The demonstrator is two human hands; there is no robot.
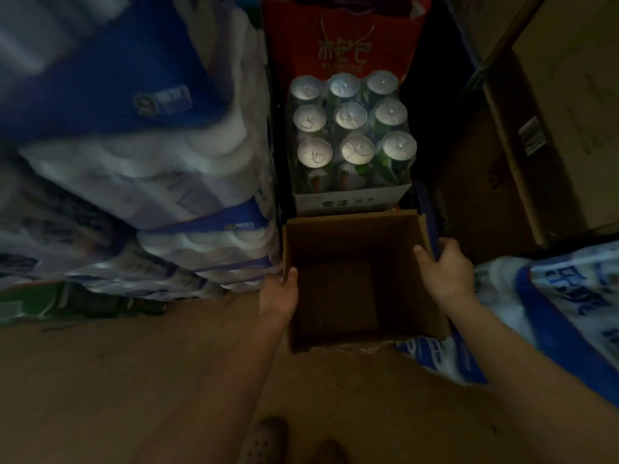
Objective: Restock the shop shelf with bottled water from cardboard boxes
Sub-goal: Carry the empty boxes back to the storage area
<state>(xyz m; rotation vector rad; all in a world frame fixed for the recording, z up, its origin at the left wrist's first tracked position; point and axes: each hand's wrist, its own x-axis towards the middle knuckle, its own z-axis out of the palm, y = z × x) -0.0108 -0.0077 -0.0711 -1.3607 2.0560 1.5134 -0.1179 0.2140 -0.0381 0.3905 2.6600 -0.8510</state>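
I have the open cardboard box by its two side walls: my left hand is closed on its left rim with the thumb hooked over the edge, and my right hand is clamped on the right rim, thumb inside and fingers outside. Looking down into the box I see only its bare bottom, so I judge it light and easy to shift, though thin walls like these will flex if I squeeze hard; holding it at opposite rims keeps it square. Just beyond the box sits a shrink-wrapped tray of cans, with a red carton behind that. Left of the box rise stacked wrapped packs; another pack lies to its right. I see no bottled water near the box.
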